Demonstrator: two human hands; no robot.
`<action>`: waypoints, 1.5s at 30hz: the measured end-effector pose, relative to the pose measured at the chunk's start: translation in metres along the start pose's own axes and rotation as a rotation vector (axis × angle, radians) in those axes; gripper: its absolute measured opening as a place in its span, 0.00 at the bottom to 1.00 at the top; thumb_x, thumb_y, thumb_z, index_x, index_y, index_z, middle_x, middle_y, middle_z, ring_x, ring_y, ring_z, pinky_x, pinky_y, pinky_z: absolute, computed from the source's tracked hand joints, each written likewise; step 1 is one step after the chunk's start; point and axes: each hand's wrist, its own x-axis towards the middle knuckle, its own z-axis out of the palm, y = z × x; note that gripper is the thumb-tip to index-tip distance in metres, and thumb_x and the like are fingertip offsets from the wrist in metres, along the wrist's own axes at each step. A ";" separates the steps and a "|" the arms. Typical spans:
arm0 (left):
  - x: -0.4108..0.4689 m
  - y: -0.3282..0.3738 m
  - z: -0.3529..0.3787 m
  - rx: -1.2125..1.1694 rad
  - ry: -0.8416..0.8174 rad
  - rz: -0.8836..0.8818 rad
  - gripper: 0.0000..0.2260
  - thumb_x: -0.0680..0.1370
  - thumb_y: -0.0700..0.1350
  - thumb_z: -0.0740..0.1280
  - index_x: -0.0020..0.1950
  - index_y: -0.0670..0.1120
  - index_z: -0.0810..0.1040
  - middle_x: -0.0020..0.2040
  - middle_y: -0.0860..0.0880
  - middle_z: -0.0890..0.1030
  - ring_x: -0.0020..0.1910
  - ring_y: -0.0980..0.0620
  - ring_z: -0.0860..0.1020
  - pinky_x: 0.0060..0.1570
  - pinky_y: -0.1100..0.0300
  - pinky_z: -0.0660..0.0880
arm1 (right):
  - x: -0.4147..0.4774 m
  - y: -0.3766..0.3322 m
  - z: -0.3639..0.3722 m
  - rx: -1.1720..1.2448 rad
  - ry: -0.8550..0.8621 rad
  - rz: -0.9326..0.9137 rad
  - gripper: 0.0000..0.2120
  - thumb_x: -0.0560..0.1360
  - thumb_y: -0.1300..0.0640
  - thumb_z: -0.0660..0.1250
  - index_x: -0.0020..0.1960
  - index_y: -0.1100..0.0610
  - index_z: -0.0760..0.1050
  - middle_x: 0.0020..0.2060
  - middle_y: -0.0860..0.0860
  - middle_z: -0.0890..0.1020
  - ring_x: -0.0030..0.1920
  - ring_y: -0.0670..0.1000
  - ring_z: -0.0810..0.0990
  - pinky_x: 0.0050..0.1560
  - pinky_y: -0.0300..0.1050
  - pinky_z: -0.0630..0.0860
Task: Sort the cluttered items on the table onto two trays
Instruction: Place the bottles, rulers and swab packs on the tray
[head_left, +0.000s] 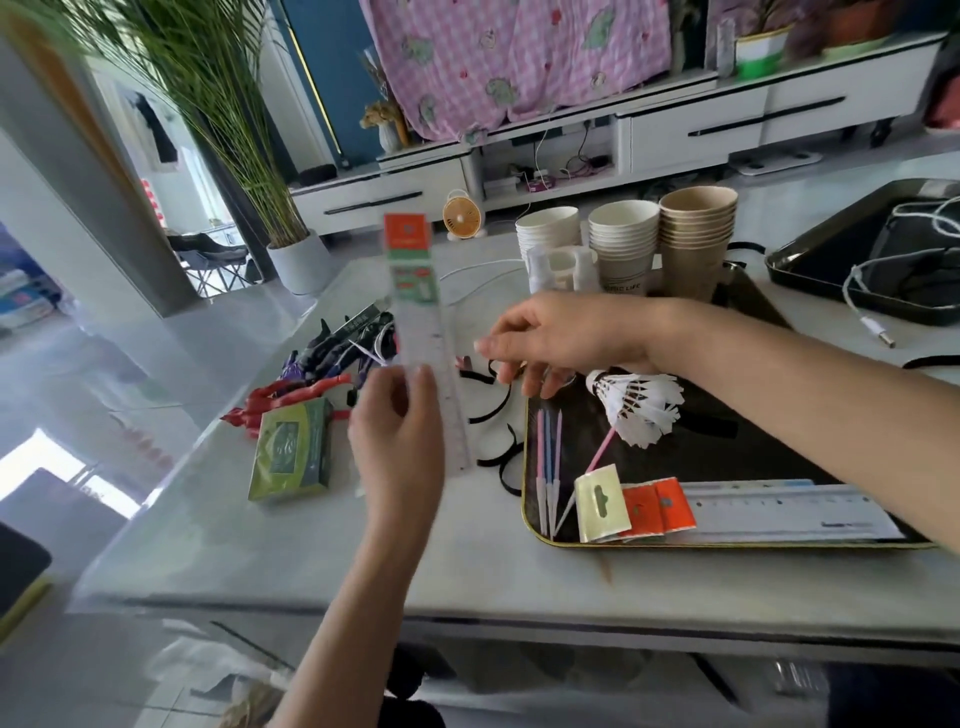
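A packaged ruler (431, 332) is pinched near its lower end by the left hand (397, 431) and is held upright above the table (467, 566), probably so that it can be passed across to the near tray (530, 519). The right hand (550, 343) is stretched toward it with fingers loose, and nothing is seen gripped; a handover is judged likely. On the near tray like is laid with like: three carded rulers (779, 512) along the front edge, four thin candles (548, 467) and what look like two shuttlecocks (639, 405). Cables are kept apart on the far tray (810, 270). Three stacks of paper cups (623, 244) are stood behind.
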 end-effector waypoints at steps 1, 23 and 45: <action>-0.010 0.008 0.003 -0.027 -0.075 0.053 0.11 0.78 0.41 0.64 0.35 0.45 0.73 0.29 0.52 0.70 0.28 0.58 0.65 0.28 0.65 0.63 | -0.002 -0.001 0.000 0.034 0.030 -0.021 0.12 0.78 0.51 0.61 0.52 0.60 0.74 0.43 0.52 0.80 0.35 0.46 0.77 0.34 0.35 0.75; -0.071 0.021 0.057 0.200 -0.991 0.157 0.12 0.82 0.44 0.55 0.63 0.49 0.73 0.58 0.53 0.76 0.60 0.55 0.71 0.58 0.60 0.71 | -0.083 0.059 -0.082 -0.334 -0.351 0.462 0.06 0.77 0.56 0.64 0.45 0.58 0.76 0.30 0.49 0.77 0.28 0.44 0.74 0.28 0.34 0.72; -0.067 0.023 0.061 -0.089 -0.678 -0.214 0.12 0.80 0.43 0.57 0.44 0.47 0.80 0.40 0.52 0.82 0.41 0.60 0.79 0.45 0.66 0.75 | -0.074 0.063 -0.031 -0.598 -0.465 0.444 0.08 0.74 0.52 0.69 0.44 0.56 0.73 0.30 0.48 0.77 0.21 0.42 0.74 0.33 0.36 0.74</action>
